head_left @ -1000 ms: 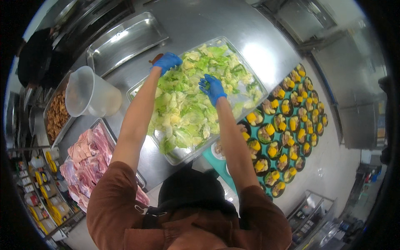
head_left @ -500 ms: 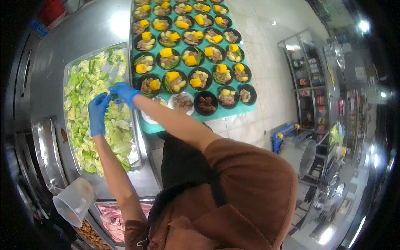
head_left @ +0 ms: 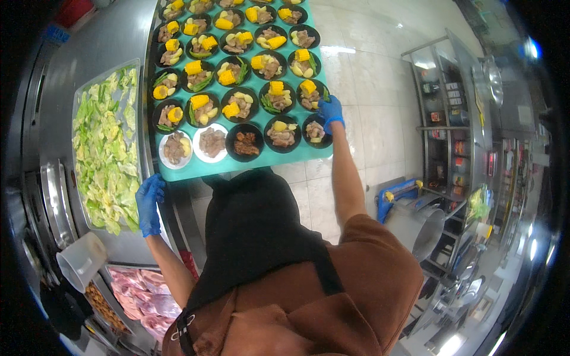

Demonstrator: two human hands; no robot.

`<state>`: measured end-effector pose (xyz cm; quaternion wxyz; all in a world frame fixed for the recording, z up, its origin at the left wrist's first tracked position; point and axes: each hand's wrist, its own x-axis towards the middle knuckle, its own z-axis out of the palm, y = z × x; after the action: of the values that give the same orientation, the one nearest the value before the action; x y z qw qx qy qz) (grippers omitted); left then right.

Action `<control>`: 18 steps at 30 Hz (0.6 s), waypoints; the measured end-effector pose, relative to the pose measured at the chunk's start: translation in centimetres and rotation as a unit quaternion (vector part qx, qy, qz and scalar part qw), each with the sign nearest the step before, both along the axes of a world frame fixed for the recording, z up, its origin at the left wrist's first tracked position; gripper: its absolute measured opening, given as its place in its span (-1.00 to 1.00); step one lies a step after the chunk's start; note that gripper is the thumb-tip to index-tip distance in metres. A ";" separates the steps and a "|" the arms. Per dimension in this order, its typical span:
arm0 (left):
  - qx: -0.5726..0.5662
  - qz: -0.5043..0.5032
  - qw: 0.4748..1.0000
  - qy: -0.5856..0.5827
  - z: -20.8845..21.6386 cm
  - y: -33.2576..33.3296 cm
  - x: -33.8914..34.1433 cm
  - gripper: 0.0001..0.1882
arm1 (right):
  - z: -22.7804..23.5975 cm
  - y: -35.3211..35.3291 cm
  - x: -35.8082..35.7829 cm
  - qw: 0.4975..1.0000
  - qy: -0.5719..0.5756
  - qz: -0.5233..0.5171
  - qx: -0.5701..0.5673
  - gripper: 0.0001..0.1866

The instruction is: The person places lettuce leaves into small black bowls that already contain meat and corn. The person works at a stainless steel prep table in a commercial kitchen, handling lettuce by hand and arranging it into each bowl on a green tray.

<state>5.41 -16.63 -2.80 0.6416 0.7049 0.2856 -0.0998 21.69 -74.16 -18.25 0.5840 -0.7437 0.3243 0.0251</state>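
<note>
My right hand [head_left: 331, 114], in a blue glove, is at the right edge of the green-topped table [head_left: 237, 164]. Its fingers pinch a green bean [head_left: 326, 95] over a black bowl [head_left: 309, 96] of meat, potato and corn. Nearest to the near right corner is another black bowl [head_left: 317, 131] with meat and pale potato pieces. My left hand [head_left: 150, 204], also gloved, hovers between the near left table corner and the vegetable tray [head_left: 141, 127]. Its fingers are curled in; anything inside them is hidden. Cut cabbage [head_left: 107, 160] and green beans cover much of that tray.
Rows of filled black bowls [head_left: 235, 105] run away from me, with two white bowls [head_left: 212, 143] at the near edge. Left are raw meat [head_left: 145, 296] and a plastic jug [head_left: 82, 261]. A large pot [head_left: 421, 228] and metal shelving [head_left: 442, 113] stand right.
My right hand has moved from the vegetable tray to the bowls at the table's right edge. My left hand has drawn back toward me. The view has shifted right.
</note>
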 end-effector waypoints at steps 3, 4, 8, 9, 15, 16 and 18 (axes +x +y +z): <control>0.001 0.023 0.999 0.045 -1.7 -2.2 -2.4 -0.75 | -1.9 -4.2 2.2 0.995 0.082 0.055 -0.029 -0.66; 0.003 0.025 0.998 0.049 -2.3 -2.8 -3.0 -0.75 | -2.7 -5.0 3.1 0.992 0.091 0.075 -0.039 -0.63; 0.007 0.036 0.998 0.060 -3.5 -4.5 -4.9 -0.75 | -3.8 -5.4 5.4 0.973 0.100 0.158 -0.134 -0.70; 0.002 0.042 0.997 0.064 -3.5 -5.0 -5.3 -0.76 | -3.8 -5.4 5.7 0.946 0.073 0.208 -0.236 -0.68; 0.002 0.086 0.995 0.060 -3.4 -6.2 -7.8 -0.79 | -1.0 -7.5 6.5 0.907 0.019 0.241 -0.345 -0.68; 0.007 0.088 0.994 0.063 -3.5 -6.4 -8.2 -0.79 | -1.3 -7.5 6.2 0.907 0.025 0.249 -0.338 -0.67; 0.013 0.094 0.993 0.067 -3.6 -6.8 -8.6 -0.79 | -1.5 -7.1 5.9 0.908 0.035 0.262 -0.325 -0.67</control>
<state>-3.21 -23.40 -6.39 0.6182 0.6750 0.3943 -0.0819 27.60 -81.29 -19.74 0.2710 -0.9490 0.1288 0.0967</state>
